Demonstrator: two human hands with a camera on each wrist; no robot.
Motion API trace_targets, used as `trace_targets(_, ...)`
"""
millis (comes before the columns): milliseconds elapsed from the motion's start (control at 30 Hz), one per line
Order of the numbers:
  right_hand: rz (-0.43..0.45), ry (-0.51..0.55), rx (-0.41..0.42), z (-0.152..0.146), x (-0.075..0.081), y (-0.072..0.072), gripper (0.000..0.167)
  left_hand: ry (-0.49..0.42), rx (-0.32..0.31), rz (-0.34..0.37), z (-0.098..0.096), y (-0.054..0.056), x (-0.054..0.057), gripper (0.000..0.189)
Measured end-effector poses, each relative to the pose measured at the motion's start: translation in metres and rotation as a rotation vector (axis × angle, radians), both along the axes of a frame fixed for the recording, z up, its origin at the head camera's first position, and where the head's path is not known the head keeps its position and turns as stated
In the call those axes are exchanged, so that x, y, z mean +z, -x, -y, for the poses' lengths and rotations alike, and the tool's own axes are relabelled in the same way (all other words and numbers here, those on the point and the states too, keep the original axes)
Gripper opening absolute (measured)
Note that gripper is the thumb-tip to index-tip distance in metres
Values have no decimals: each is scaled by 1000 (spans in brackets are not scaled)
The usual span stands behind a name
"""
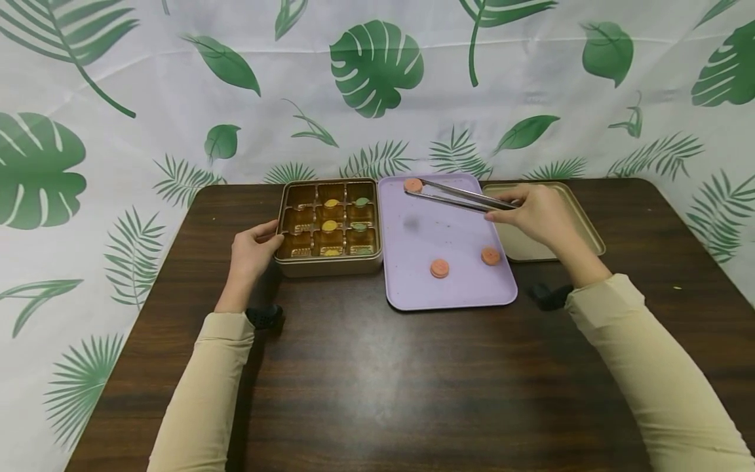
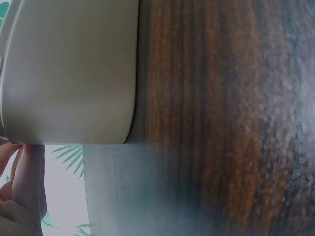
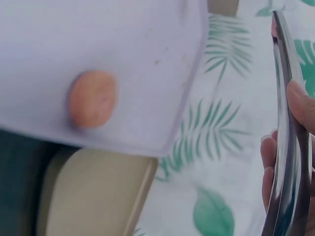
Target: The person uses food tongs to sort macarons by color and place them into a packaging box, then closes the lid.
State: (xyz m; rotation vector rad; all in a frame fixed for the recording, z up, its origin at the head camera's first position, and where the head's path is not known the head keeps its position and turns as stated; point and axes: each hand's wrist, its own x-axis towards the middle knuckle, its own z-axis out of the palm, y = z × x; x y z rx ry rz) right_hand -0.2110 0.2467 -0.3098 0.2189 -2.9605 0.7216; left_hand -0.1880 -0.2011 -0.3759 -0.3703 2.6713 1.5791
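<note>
Box point(image 1: 329, 267) left of tray point(image 1: 413, 288), lid point(image 1: 522, 248) right; two macarons point(image 1: 439, 268) on the tray's near half

Near side of the table point(image 1: 377, 380) open between left sleeve point(image 1: 197, 393) and right sleeve point(image 1: 660, 380); a hand fits through. Far side walled off by leaf-print cloth point(image 1: 448, 98). Gold tin point(image 1: 329, 267) and purple tray point(image 1: 413, 262) sit side by side, no usable slot between. Left hand point(image 1: 250, 255) blocks tin's left wall. Tongs point(image 1: 472, 195) and right hand point(image 1: 539, 213) obstruct tray's far right. Two pink discs point(image 1: 439, 268) sit nearer; tray's near-left floor open.
</note>
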Motion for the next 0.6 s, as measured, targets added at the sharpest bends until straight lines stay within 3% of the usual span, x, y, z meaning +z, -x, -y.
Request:
trace_targets(300,66,80,54,39,17,11,46,-3,7,-15,1,2,-3,42)
trace_targets(600,75,65,82,73,19,26,47,-9,1,-15,1,2,-3,42)
